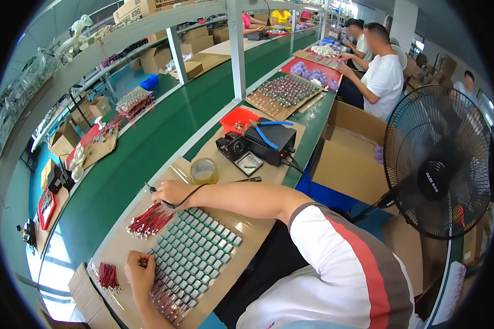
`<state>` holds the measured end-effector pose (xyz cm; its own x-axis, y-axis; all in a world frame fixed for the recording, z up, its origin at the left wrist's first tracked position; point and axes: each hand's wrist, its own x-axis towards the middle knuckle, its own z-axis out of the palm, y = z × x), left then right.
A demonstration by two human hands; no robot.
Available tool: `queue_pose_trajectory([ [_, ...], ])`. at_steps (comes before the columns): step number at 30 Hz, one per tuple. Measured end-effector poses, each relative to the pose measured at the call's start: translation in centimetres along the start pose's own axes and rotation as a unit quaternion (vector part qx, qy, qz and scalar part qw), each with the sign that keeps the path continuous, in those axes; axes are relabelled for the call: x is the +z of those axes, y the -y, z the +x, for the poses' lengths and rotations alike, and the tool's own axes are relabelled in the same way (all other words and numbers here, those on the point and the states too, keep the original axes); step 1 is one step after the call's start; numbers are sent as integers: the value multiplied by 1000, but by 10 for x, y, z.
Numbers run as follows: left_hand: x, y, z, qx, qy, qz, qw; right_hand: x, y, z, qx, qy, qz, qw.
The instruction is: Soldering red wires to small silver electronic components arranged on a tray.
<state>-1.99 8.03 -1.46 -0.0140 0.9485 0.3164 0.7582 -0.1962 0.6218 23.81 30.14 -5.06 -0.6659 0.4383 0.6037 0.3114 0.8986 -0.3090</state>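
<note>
My right hand [171,192] is shut on a soldering iron with a black cable, held above the far edge of a grid of small grey components [195,247] on a cardboard sheet [241,222]. At the near left edge of that grid, my left hand [140,271] has its fingers pinched on what looks like a thin red wire. One bundle of red wires [148,220] lies just below my right hand. A smaller bundle [108,277] lies to the left of my left hand.
A round tin [204,171], a black soldering station [271,142] with blue-handled pliers and a red tray [237,118] sit further along the green bench [142,148]. A black fan [438,162] and open cardboard boxes [348,159] stand at right. Other people work at the far end.
</note>
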Motion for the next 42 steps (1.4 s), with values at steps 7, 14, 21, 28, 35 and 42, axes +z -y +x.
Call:
queue_pose_trajectory([
  [7,2,7,2,21,-5,-15,1000,-3,-4,5,0,-1,23,1000],
  [14,7,25,4,45,-11,-4,999,15,-16,9,25,-16,15,999],
  [21,4,44,15,39,-2,-8,999,22,-12,17,73,4,5,997],
  [28,-12,5,11,11,82,49,995,9,-13,19,110,22,-1,994],
  [35,-33,-54,-1,-43,137,12,990,-14,-7,12,89,-64,-4,994],
  [42,-28,-17,1,-55,145,-58,986,-55,24,4,60,-84,12,995],
])
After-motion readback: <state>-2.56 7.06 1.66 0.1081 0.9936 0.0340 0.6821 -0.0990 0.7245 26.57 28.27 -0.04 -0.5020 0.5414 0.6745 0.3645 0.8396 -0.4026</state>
